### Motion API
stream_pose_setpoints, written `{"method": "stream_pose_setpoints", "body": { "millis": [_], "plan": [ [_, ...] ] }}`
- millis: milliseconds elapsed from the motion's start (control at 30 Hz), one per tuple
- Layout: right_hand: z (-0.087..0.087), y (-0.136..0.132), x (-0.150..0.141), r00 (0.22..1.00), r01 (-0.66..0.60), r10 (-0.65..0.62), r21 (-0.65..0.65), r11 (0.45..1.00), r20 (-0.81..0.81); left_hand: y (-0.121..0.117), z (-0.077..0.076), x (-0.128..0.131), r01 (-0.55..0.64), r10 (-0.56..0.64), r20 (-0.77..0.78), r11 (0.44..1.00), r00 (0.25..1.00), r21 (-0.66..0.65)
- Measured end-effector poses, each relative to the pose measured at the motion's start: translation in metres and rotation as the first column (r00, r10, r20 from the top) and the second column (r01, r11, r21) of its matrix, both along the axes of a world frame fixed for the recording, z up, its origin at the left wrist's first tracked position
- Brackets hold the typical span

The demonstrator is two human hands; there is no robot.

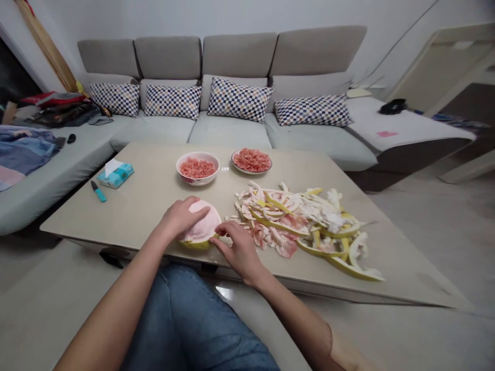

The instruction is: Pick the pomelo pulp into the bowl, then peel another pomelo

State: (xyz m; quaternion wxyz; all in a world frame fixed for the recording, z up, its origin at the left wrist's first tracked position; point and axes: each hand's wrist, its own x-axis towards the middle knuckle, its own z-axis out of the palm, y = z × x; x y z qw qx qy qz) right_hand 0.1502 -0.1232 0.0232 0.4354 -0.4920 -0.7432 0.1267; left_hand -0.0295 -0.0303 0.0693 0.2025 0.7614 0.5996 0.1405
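A partly peeled pomelo (205, 225) sits near the front edge of the table, pale pink pith on top and yellow-green rind around its base. My left hand (181, 218) grips it from the left, thumb laid across the top. At its right side, the fingers of my right hand (240, 251) are pinched against the edge of the rind. Just right of that hand spreads a heap of pomelo peel (305, 219), yellow rind strips mixed with white pith and pink membrane. Beyond the pomelo stand a white bowl (198, 181) and a dark-rimmed plate (251, 170), both holding pink pulp.
On the table's left lie a teal-handled knife (99, 192) and a blue tissue pack (116, 175). A grey sofa (228, 135) with checkered cushions (240, 99) runs behind the table (150, 170). Clothes (25, 149) are piled on its left arm.
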Motion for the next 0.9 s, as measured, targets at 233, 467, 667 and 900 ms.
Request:
{"method": "stream_pose_setpoints", "body": {
  "millis": [233,467,667,900],
  "plan": [
    [-0.005,0.002,0.000,0.992,0.090,-0.091,0.024,0.996,0.087,-0.007,0.002,0.003,-0.133,0.132,-0.041,0.991,0.990,-0.023],
    [0.001,0.010,-0.007,0.995,0.042,-0.043,0.009,0.999,0.087,-0.008,0.008,0.004,-0.156,0.149,-0.103,0.986,0.983,-0.066],
    [0.000,0.003,-0.016,0.998,0.008,-0.010,0.023,1.000,0.064,-0.005,0.010,0.002,-0.173,0.162,-0.117,0.981,0.980,-0.088],
    [-0.005,-0.004,-0.015,0.994,0.056,-0.057,0.016,0.998,0.096,-0.008,0.010,0.005,-0.212,0.201,-0.124,0.973,0.972,-0.085]
  ]
}}
